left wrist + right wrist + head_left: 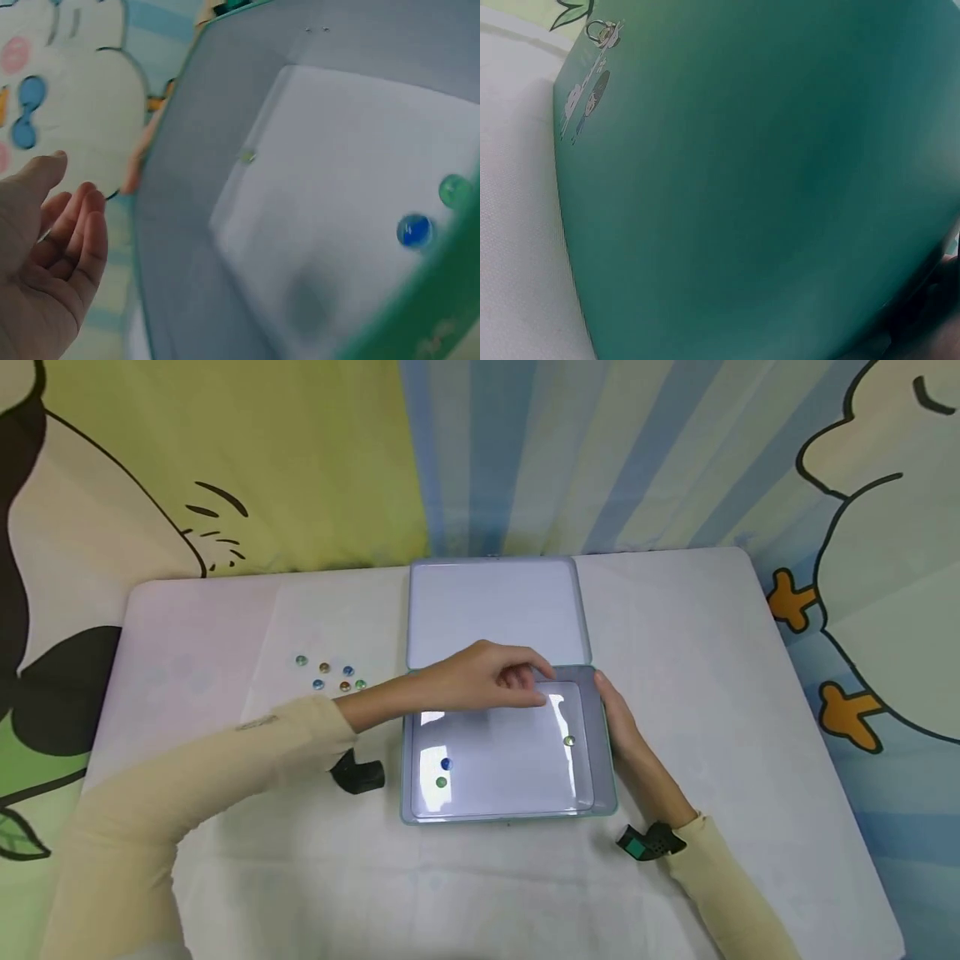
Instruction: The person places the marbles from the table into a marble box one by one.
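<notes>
My left hand (487,679) hangs over the box, palm side partly showing, fingers loosely bent and nothing seen between them. In the left wrist view the same hand (56,255) has its thumb apart from the fingers. Below it lies an open tin box (502,760), grey inside and green outside. Inside are a blue marble (446,764), a green marble (441,782) and a clear yellowish-green marble (569,741). My right hand (626,727) rests along the box's right outer wall, fingers fairly straight. The green outside (742,187) fills most of the right wrist view.
Several loose marbles (324,667) in green, amber and blue lie on the white-covered table (697,643), left of the box. The box's lid (495,610) lies folded back behind it. A printed cartoon curtain (525,452) hangs at the table's far edge.
</notes>
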A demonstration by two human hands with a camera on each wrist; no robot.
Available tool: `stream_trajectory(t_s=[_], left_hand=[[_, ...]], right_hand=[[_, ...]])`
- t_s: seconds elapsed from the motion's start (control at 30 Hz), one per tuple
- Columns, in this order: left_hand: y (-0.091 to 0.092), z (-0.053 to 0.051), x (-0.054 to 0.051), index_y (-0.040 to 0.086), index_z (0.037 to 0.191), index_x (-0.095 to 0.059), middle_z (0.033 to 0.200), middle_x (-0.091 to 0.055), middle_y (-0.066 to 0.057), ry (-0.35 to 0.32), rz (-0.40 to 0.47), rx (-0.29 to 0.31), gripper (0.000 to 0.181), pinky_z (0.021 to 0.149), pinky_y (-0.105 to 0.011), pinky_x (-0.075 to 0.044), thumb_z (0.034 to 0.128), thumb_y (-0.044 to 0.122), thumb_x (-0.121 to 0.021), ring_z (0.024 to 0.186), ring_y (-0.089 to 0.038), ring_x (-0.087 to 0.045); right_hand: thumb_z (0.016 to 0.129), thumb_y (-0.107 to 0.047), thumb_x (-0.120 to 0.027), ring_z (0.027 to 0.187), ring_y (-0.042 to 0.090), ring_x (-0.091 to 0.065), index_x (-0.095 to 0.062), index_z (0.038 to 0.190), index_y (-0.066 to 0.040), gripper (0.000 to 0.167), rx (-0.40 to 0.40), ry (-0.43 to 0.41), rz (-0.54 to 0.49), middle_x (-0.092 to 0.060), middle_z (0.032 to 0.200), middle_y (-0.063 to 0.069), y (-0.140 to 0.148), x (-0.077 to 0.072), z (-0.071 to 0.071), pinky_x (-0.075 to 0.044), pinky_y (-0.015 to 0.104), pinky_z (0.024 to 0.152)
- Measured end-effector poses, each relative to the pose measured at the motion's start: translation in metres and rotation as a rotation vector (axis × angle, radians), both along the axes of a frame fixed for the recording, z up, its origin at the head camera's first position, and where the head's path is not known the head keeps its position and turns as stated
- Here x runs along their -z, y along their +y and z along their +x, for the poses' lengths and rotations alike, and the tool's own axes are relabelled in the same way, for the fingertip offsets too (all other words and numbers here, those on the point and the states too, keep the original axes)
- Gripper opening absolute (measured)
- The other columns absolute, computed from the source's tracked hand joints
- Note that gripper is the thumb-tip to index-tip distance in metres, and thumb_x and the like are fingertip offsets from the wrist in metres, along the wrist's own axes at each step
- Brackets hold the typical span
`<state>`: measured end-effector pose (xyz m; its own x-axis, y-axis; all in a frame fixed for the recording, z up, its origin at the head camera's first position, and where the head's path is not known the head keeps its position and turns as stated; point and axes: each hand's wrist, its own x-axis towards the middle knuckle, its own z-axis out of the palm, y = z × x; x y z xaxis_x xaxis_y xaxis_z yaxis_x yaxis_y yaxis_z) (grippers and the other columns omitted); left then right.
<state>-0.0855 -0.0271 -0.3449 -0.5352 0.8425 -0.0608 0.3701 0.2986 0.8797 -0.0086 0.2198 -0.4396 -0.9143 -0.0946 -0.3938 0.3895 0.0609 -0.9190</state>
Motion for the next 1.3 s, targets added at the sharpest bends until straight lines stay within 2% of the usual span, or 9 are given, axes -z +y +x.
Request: stream_trajectory(t_s=[0.13,0.3,0.47,0.67,0.77,0.87,1.0,1.13,1.3], left_hand=[[-0.046,0.008,-0.006,0.015,0.118,-0.065,0.089,-0.068,0.005,0.045,0.055,-0.110,0.031,0.076,-0.022,-0.054,0.0886,0.022,-0.071,0.081,-0.007,-0.063],[-0.098,0.016,-0.002,0.015,0.121,-0.064,0.091,-0.068,0.006,0.132,0.042,-0.258,0.034,0.076,-0.020,-0.053,0.0883,0.019,-0.072,0.083,-0.004,-0.062],[-0.152,0.019,0.004,0.012,0.121,-0.064,0.093,-0.069,0.003,0.227,0.020,-0.436,0.032,0.075,-0.015,-0.051,0.0893,0.012,-0.069,0.083,-0.001,-0.062],[-0.217,0.010,0.025,0.010,0.121,-0.065,0.093,-0.064,0.014,0.236,-0.058,-0.738,0.030,0.071,-0.007,-0.045,0.0907,0.014,-0.068,0.083,0.003,-0.060],[-0.240,0.004,0.040,0.011,0.121,-0.065,0.093,-0.062,0.017,0.199,-0.137,-0.827,0.032,0.070,-0.006,-0.044,0.0922,0.024,-0.067,0.083,0.002,-0.057],[-0.256,-0.002,0.056,0.015,0.121,-0.066,0.097,-0.063,0.015,0.178,-0.224,-0.851,0.033,0.070,-0.006,-0.043,0.0929,0.032,-0.065,0.084,0.003,-0.056],[-0.269,-0.010,0.074,0.018,0.120,-0.068,0.103,-0.065,0.004,0.205,-0.262,-0.784,0.029,0.073,-0.006,-0.041,0.0921,0.026,-0.067,0.085,0.003,-0.054],[-0.274,-0.016,0.085,0.017,0.118,-0.070,0.100,-0.063,-0.001,0.233,-0.247,-0.697,0.029,0.073,-0.007,-0.038,0.0886,0.016,-0.071,0.083,-0.001,-0.051],[-0.276,-0.017,0.095,0.017,0.115,-0.072,0.096,-0.060,0.000,0.228,-0.276,-0.680,0.027,0.068,-0.011,-0.038,0.0873,0.018,-0.073,0.080,-0.004,-0.048]], right_hand=[[0.099,-0.061,-0.019,0.099,0.016,-0.047,-0.033,0.144,-0.009,0.070,-0.008,-0.018,0.021,-0.046,0.111,0.005,0.000,0.000,0.002,-0.040,0.033,0.086],[0.099,-0.062,-0.017,0.099,0.019,-0.048,-0.028,0.149,-0.009,0.073,-0.011,0.002,0.036,-0.046,0.115,0.010,0.000,0.000,0.002,-0.042,0.034,0.086],[0.099,-0.062,-0.019,0.095,0.015,-0.051,-0.031,0.148,-0.010,0.073,0.007,-0.015,0.033,-0.049,0.111,0.006,0.000,0.000,0.004,-0.043,0.031,0.083],[0.099,-0.061,-0.020,0.095,0.015,-0.051,-0.031,0.148,-0.009,0.072,-0.002,-0.005,0.006,-0.049,0.110,0.005,0.000,0.000,0.003,-0.043,0.030,0.083],[0.099,-0.060,-0.019,0.102,0.019,-0.045,-0.026,0.151,-0.011,0.072,-0.014,0.014,0.002,-0.044,0.118,0.010,0.000,0.000,0.003,-0.037,0.033,0.088],[0.099,-0.060,-0.018,0.106,0.022,-0.041,-0.021,0.153,-0.012,0.073,-0.023,0.020,0.006,-0.040,0.124,0.013,0.001,0.000,0.002,-0.034,0.035,0.090],[0.099,-0.061,-0.017,0.105,0.022,-0.041,-0.019,0.154,-0.013,0.073,-0.028,0.023,0.016,-0.040,0.123,0.013,0.001,0.001,0.003,-0.034,0.036,0.090],[0.098,-0.062,-0.017,0.105,0.022,-0.042,-0.021,0.153,-0.014,0.074,-0.019,0.019,0.016,-0.041,0.122,0.012,0.001,0.001,0.002,-0.035,0.036,0.090],[0.098,-0.062,-0.017,0.112,0.025,-0.038,-0.017,0.155,-0.013,0.075,-0.019,0.004,0.012,-0.036,0.133,0.019,-0.001,0.003,0.004,-0.031,0.038,0.094]])
